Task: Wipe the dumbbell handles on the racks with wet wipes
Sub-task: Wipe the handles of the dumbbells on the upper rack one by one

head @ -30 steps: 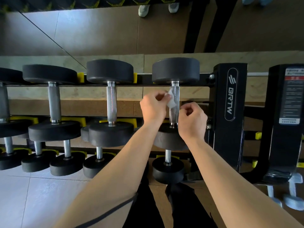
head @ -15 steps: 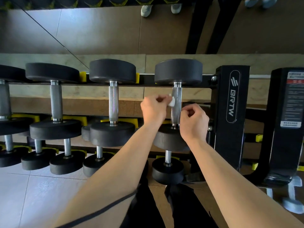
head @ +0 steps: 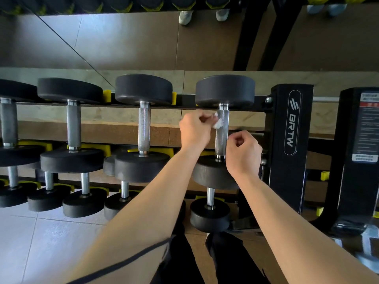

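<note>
Rack (head: 287, 181) w/ dumbbells (head: 143, 89), wipe (head: 217, 124) (L hand (head: 194, 130))

The black rack upright (head: 291, 128) at three o'clock bears the white brand "BRTW" inside an oval, while the sticker (head: 369, 128) farther right is too small to read.

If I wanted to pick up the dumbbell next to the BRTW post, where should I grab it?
Probably the rough silver handle in the middle, reaching down from above and curling your fingers round it. It is thin and bare between the two fat black weights, which look too wide to hold. The post stands close on its right, so above is freest.
</note>
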A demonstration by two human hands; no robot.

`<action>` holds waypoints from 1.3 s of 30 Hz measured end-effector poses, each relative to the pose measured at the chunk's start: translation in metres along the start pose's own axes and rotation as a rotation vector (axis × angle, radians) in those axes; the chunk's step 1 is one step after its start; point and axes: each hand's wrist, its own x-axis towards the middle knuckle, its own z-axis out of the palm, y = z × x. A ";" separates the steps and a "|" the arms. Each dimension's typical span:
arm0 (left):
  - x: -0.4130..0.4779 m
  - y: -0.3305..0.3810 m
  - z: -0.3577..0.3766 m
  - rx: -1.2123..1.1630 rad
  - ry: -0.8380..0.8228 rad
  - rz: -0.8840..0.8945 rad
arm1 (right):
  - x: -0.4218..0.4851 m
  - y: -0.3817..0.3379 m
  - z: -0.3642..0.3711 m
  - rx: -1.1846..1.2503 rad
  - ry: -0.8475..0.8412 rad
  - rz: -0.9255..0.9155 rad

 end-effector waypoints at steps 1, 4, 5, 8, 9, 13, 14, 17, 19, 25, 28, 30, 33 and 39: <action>0.003 0.007 0.004 0.009 0.037 0.037 | 0.000 0.000 0.000 0.000 -0.001 0.003; -0.004 0.007 0.003 0.058 0.009 0.066 | 0.000 -0.001 0.000 -0.010 -0.007 0.017; -0.011 0.000 -0.002 0.108 -0.039 0.082 | 0.000 -0.001 0.000 -0.012 -0.008 0.015; -0.031 -0.025 -0.014 0.311 -0.201 0.172 | 0.000 0.000 0.000 -0.006 -0.008 -0.014; -0.033 -0.029 -0.016 0.350 -0.239 0.183 | 0.000 0.001 0.001 -0.002 -0.009 -0.020; -0.022 -0.016 -0.010 0.179 -0.118 0.129 | 0.000 0.002 0.001 0.005 0.006 -0.023; -0.018 -0.009 -0.006 0.121 -0.052 0.111 | 0.001 0.003 0.001 0.013 0.008 -0.015; -0.016 0.003 0.005 0.096 0.017 0.133 | 0.001 0.005 0.002 0.025 0.023 -0.032; -0.024 -0.003 0.001 0.138 -0.036 0.159 | 0.001 0.006 0.002 0.021 0.030 -0.062; -0.044 -0.018 -0.012 0.149 -0.207 0.174 | -0.003 0.007 -0.004 0.066 -0.047 -0.174; -0.050 -0.016 -0.009 -0.021 -0.186 0.093 | -0.004 0.006 -0.012 0.118 -0.166 -0.242; -0.054 -0.016 -0.008 -0.103 -0.186 0.063 | 0.001 0.005 -0.019 0.169 -0.218 -0.229; -0.054 -0.016 -0.011 -0.221 -0.166 0.021 | 0.011 0.003 -0.025 0.233 -0.282 -0.170; -0.043 -0.019 -0.001 -0.392 0.173 -0.186 | 0.038 -0.011 -0.008 0.154 -0.015 -0.336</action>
